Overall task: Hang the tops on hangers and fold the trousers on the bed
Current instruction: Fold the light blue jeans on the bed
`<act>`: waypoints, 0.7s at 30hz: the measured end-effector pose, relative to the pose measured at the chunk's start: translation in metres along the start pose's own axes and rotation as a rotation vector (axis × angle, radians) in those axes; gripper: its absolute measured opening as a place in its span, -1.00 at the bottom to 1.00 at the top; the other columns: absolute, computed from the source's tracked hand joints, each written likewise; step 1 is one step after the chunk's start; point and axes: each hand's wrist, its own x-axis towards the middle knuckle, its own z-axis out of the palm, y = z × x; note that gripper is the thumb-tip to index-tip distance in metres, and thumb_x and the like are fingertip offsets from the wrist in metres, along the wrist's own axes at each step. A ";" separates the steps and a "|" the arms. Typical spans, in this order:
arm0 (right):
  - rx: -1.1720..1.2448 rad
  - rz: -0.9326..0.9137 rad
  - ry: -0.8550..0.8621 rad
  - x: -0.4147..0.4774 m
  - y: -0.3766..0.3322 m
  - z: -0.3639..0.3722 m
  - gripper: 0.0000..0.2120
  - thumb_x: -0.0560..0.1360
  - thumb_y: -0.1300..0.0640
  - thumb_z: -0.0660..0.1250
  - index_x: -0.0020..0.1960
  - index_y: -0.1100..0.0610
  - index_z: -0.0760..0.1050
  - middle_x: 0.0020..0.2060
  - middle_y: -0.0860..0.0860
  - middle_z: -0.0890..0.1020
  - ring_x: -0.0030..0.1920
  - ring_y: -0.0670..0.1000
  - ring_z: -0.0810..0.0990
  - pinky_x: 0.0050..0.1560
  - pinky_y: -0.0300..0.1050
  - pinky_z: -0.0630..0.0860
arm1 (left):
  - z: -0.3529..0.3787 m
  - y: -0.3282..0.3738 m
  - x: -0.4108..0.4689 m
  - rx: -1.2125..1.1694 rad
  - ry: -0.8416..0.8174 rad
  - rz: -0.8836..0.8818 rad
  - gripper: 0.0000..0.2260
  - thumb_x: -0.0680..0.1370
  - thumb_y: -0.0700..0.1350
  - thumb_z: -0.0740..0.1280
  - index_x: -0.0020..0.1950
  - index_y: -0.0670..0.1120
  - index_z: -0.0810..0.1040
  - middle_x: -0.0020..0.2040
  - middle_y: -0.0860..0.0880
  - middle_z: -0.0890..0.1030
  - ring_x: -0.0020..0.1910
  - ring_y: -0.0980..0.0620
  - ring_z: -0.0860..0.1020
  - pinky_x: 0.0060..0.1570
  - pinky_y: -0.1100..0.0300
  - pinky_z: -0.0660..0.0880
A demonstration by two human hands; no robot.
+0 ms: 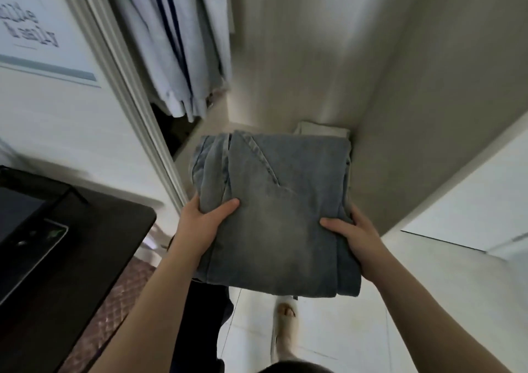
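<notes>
Both hands grip a folded pair of faded blue denim trousers (281, 201), one on each near corner. The left hand (204, 227), at about 7 o'clock from the middle of the view, lays its thumb flat across the top of the denim; its fingers are curled under the bundle, out of sight. The right hand (357, 237), at about 4 o'clock, does the same on the other side, thumb on top and fingers wrapped round the stacked right edge.

The trousers sit at the centre, held level, and their far edge reaches into a pale beige wardrobe compartment (428, 109) that fills the 12 to 2 o'clock area. Whether that far edge rests on the compartment floor cannot be told. Just behind the denim, at 1 o'clock, a folded cream garment (323, 128) lies on that floor.

At 11 o'clock, pale blue and white shirts (177, 46) hang in the neighbouring section, one bearing dark blue stripes. A white framed poster (40, 32) with blurred lettering hangs at 10 o'clock. A dark tabletop (85, 258) fills 8 o'clock, carrying a flat dark-screened device (25, 229). At 6 o'clock, a foot in a beige slipper (285, 332) stands on white floor tiles (343, 329).
</notes>
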 end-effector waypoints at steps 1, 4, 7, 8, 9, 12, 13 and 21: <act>0.004 0.006 0.007 0.013 -0.001 -0.004 -0.34 0.12 -0.05 0.65 0.20 -0.14 0.57 0.06 -0.12 0.72 0.03 -0.01 0.72 -0.05 -0.10 0.64 | 0.008 0.000 0.013 0.004 -0.014 -0.002 -0.55 0.25 0.18 0.63 0.08 0.15 0.64 -0.08 0.24 0.72 -0.15 0.26 0.67 -0.34 0.43 0.55; 0.015 0.020 0.022 0.051 -0.008 -0.011 -0.35 0.13 -0.03 0.66 0.19 -0.16 0.56 0.05 -0.16 0.72 0.01 -0.05 0.72 -0.05 -0.11 0.64 | 0.028 0.003 0.047 0.026 -0.015 -0.019 -0.61 0.34 0.06 0.63 0.11 0.08 0.65 -0.07 0.18 0.73 -0.13 0.22 0.69 -0.32 0.40 0.56; 0.023 0.017 0.017 0.094 -0.011 -0.010 -0.44 0.24 0.08 0.64 0.18 -0.16 0.57 0.07 -0.14 0.72 0.02 -0.06 0.71 -0.03 -0.12 0.63 | 0.041 0.006 0.082 0.065 0.037 -0.028 -0.67 0.37 0.01 0.62 0.09 0.02 0.66 -0.07 0.15 0.73 -0.11 0.22 0.68 -0.22 0.33 0.58; 0.022 0.009 0.029 0.108 -0.012 -0.007 -0.42 0.24 0.10 0.62 0.23 -0.12 0.57 0.10 -0.12 0.71 0.06 -0.04 0.71 0.03 -0.06 0.62 | 0.045 0.005 0.094 0.067 0.055 -0.034 -0.69 0.38 -0.02 0.61 0.08 0.01 0.66 -0.09 0.13 0.74 -0.12 0.23 0.68 -0.21 0.31 0.57; 0.016 0.000 0.041 0.122 -0.012 -0.005 -0.39 0.25 0.11 0.61 0.27 -0.09 0.56 0.12 -0.11 0.70 0.08 -0.03 0.70 0.08 -0.02 0.61 | 0.050 0.005 0.107 0.063 0.073 -0.040 -0.71 0.38 -0.05 0.61 0.05 0.02 0.65 -0.13 0.14 0.73 -0.16 0.26 0.67 -0.24 0.33 0.57; -0.003 -0.008 0.099 0.153 -0.013 -0.002 -0.40 0.23 0.09 0.59 0.24 -0.14 0.56 0.09 -0.17 0.70 0.06 -0.09 0.69 0.04 -0.06 0.61 | 0.065 0.001 0.140 0.076 0.101 -0.050 -0.75 0.39 -0.09 0.61 -0.04 0.06 0.60 -0.21 0.20 0.66 -0.32 0.39 0.60 -0.44 0.45 0.48; -0.011 -0.011 0.124 0.162 -0.013 -0.001 -0.40 0.22 0.07 0.59 0.24 -0.13 0.56 0.08 -0.19 0.70 0.05 -0.09 0.69 0.03 -0.06 0.61 | 0.070 0.000 0.151 0.084 0.098 -0.056 -0.76 0.40 -0.09 0.61 -0.06 0.07 0.59 -0.20 0.22 0.64 -0.32 0.40 0.59 -0.44 0.46 0.47; 0.017 -0.023 0.359 0.231 -0.015 -0.017 -0.47 0.19 0.04 0.59 0.13 -0.26 0.59 0.04 -0.21 0.70 0.04 -0.12 0.69 -0.06 -0.14 0.64 | 0.128 -0.019 0.264 0.070 -0.120 -0.142 -0.74 0.42 -0.02 0.58 0.03 0.14 0.59 -0.13 0.24 0.67 -0.19 0.32 0.64 -0.29 0.41 0.54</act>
